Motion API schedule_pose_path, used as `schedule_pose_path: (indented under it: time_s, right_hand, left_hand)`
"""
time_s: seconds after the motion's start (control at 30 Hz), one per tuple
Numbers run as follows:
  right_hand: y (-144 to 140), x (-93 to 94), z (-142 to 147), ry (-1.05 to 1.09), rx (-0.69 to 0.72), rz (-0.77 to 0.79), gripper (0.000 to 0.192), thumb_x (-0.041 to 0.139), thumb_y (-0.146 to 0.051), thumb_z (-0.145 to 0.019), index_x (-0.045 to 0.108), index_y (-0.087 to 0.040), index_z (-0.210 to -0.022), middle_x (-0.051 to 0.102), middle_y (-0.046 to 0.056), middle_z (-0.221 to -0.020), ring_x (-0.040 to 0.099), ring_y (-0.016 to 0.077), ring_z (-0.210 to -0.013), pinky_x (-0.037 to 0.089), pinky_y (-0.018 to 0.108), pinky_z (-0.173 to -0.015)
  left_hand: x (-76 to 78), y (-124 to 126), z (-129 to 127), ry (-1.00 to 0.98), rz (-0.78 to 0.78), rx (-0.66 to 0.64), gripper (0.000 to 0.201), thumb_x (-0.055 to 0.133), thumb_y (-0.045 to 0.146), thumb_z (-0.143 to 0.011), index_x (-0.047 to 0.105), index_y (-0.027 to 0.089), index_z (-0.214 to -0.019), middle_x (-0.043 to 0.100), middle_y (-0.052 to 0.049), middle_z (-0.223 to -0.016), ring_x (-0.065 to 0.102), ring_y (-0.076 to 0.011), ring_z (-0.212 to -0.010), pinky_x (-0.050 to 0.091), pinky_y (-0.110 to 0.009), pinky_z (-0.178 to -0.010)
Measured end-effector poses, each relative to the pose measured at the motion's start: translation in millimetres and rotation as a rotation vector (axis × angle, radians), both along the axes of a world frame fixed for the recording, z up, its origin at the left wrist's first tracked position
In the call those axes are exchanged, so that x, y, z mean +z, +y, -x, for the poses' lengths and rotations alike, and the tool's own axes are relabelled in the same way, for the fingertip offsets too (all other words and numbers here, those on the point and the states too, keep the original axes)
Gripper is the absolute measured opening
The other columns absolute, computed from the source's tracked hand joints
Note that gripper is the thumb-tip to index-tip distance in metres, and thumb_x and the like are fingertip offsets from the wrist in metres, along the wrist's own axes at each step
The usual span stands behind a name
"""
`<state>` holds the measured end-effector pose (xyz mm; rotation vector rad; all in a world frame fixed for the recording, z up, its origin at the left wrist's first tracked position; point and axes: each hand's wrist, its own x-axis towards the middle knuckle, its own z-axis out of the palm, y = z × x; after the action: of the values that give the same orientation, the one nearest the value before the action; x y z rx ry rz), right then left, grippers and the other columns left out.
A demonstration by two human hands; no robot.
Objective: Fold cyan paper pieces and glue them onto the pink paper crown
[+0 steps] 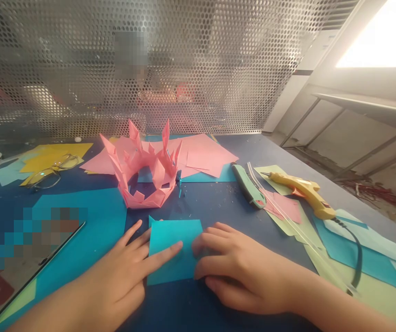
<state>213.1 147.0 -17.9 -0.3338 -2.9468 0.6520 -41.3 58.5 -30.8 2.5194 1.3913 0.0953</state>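
Blue covers the whole work table (198, 203), and behind it stands a perforated metal screen (191, 69) through which only blurred shapes show. Across the far part of the table lie loose pink paper sheets (205, 157), with yellow sheets (51, 154) to the left and a pair of glasses (51, 173) resting on them. In front of the pink sheets sits a pink folded paper crown (144, 170), a ring of upright points open in the middle. To the right lie pale green and blue sheets (357, 249), a yellow glue gun (305, 193) with its black cord trailing toward the near edge, a clear glue stick (288, 221) lying slantwise, and a green utility knife (249, 184) just beside it. At the near left a tablet (28, 272) lies partly blurred. Close to the person, in the middle, a teal paper square (173, 251) lies flat on the table. The left hand (122, 276) is spread open, palm down, its forefinger pressing on the square's middle. The right hand (232, 267) rests with fingers loosely curled, their tips pressing the square's right edge; neither hand pinches or lifts the paper.
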Motion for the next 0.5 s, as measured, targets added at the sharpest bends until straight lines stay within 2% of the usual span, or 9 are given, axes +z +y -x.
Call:
schedule_pose_path:
  time_s: [0.07,0.17,0.23,0.3,0.4,0.5]
  right_hand:
    - [1.2,-2.6,0.4,0.048,-0.032,0.063,0.020,0.043,-0.017,-0.089,0.063,-0.019,-0.091,0.059,0.005,-0.095,0.052,0.0154,-0.081,0.040,0.031,-0.080]
    - [2.0,-7.6,1.4,0.130,-0.148,0.148,0.024,0.045,-0.020,-0.091,0.057,-0.019,-0.112,0.056,0.009,-0.114,0.053,0.0169,-0.101,0.040,0.031,-0.092]
    - [1.4,-9.5,1.8,0.163,-0.270,0.210,0.042,0.050,-0.028,-0.092,0.041,-0.022,-0.132,0.044,0.010,-0.135,0.043,0.0190,-0.122,0.035,0.033,-0.103]
    - [0.2,-9.2,1.6,0.150,-0.358,0.285,0.062,0.054,-0.038,-0.090,0.024,-0.025,-0.143,0.033,0.010,-0.146,0.033,0.0214,-0.133,0.031,0.038,-0.108]
    - [-2.1,-5.6,1.1,0.106,-0.391,0.442,0.074,0.057,-0.046,-0.087,0.017,-0.028,-0.146,0.031,0.009,-0.148,0.030,0.0240,-0.135,0.030,0.042,-0.109]
    - [-4.3,-2.3,1.1,0.147,-0.355,0.655,0.071,0.057,-0.048,-0.087,0.021,-0.030,-0.146,0.041,0.008,-0.142,0.039,0.0228,-0.130,0.034,0.041,-0.107]
  left_hand:
    - [-2.1,-3.1,0.5,-0.006,0.052,0.060,0.084,0.039,0.005,-0.077,0.009,0.045,-0.144,0.038,0.008,-0.145,0.033,-0.0267,-0.133,0.039,-0.051,-0.099]
    - [-6.1,-7.5,-3.4,-0.050,0.105,0.219,0.081,0.040,0.009,-0.079,0.010,0.046,-0.145,0.032,0.008,-0.149,0.025,-0.0294,-0.136,0.041,-0.053,-0.096]
    - [-8.7,-9.7,-8.5,-0.127,0.094,0.328,0.077,0.044,0.013,-0.080,0.017,0.046,-0.144,0.034,0.008,-0.149,0.025,-0.0303,-0.138,0.040,-0.055,-0.097]
    - [-10.0,-10.4,-14.0,-0.245,0.077,0.379,0.074,0.046,0.013,-0.078,0.026,0.048,-0.141,0.042,0.009,-0.145,0.027,-0.0296,-0.138,0.037,-0.057,-0.100]
    - [-7.3,-9.7,-21.2,-0.483,0.118,0.406,0.066,0.047,0.013,-0.078,0.040,0.050,-0.132,0.067,0.011,-0.116,0.040,-0.0232,-0.133,0.030,-0.053,-0.107]
    - [-0.3,-9.3,-27.4,-0.766,0.292,0.483,0.048,0.056,0.022,-0.079,0.052,0.040,-0.122,0.073,0.009,-0.079,0.057,-0.0186,-0.114,0.035,-0.039,-0.106]
